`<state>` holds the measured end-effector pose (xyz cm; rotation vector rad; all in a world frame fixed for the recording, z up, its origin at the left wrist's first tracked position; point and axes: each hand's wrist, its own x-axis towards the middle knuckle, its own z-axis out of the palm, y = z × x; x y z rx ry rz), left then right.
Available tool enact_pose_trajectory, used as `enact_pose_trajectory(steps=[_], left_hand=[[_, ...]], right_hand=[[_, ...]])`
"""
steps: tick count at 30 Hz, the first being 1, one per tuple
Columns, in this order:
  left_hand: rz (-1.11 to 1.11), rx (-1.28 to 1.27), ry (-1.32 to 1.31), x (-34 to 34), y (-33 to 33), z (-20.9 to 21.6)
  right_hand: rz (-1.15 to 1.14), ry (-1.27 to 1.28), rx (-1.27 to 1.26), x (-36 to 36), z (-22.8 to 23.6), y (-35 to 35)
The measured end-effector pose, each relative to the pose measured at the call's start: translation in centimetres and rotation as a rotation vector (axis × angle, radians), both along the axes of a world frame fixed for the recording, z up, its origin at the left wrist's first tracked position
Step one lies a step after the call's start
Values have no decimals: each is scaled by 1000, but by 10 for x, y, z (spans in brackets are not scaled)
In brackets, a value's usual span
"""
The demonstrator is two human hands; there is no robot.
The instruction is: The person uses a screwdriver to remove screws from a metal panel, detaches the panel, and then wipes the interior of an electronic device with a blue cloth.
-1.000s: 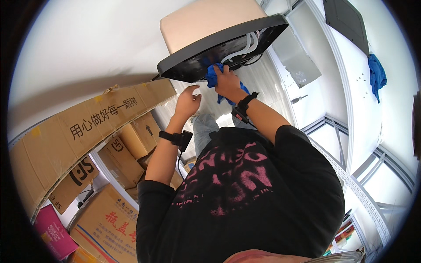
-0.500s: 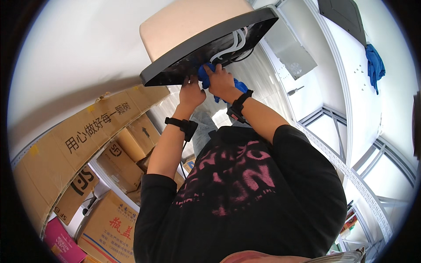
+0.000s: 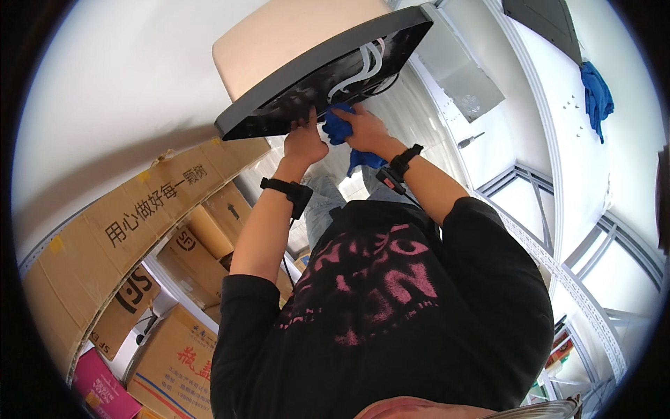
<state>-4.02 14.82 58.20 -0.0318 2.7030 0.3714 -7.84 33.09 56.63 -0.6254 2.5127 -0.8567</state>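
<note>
Along the person's left runs a long stretch of flat, taped brown cardboard [image 3: 77, 272]. Ahead sits a smooth beige casing [image 3: 293, 42], round-cornered, with a thick dark rim [image 3: 300, 71] around a glossy black face. Soft white tubes [image 3: 366, 63] curve across that face. Below them hangs a crumpled blue cloth [image 3: 338, 126], bunched in the right hand's [image 3: 367, 131] grip. The left hand [image 3: 305, 145] reaches to the black face; I can't tell whether its grip holds anything.
</note>
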Motion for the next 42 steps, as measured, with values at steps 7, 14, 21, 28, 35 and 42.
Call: enact_pose_trajectory(steps=[7, 14, 21, 28, 35, 42], left_hand=[[-15, -69, -147, -26, 8, 19], [-50, -83, -147, -37, 7, 28], [-34, -130, -222, -43, 11, 25], [-20, -132, -169, -40, 17, 33], [-34, -150, -183, -38, 17, 28], [-79, -161, -121, -35, 29, 29]], right_hand=[[-141, 115, 2, -1, -3, -9], [-186, -25, -39, -6, -11, -22], [-119, 26, 260, -11, 17, -38], [-91, -1, 289, -3, 27, -22], [-245, 27, 114, -1, 21, 32], [-211, 274, 142, -24, 12, 24]])
